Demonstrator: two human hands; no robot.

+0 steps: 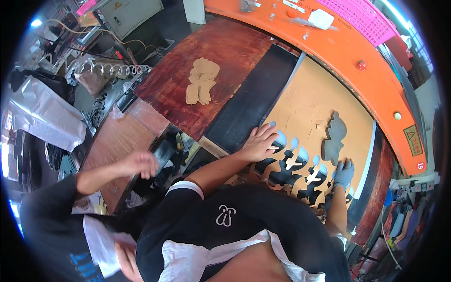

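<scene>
A tan sheet (300, 101) lies on the press bed, its near part pierced by rows of shaped cut-outs. Bare and spread, my left hand (260, 143) rests at the sheet's near left edge, beside the first cut-outs. My right hand (344, 174), in a grey glove, lies with fingers stretched on the sheet's near right part. Just beyond it stands a dark grey, wavy-edged cutting die (335, 137), touching no hand that I can see. Narrow tan strips (314, 177) remain between the cut-outs. Neither hand holds anything visible.
Cut tan pieces (202, 81) are piled on a red-brown board (162, 80) at left. An orange press beam (350, 61) with a red button spans the far side. At my left, another person's hand (141, 164) hovers over a wooden table (112, 150); their other hand is near white paper (101, 246).
</scene>
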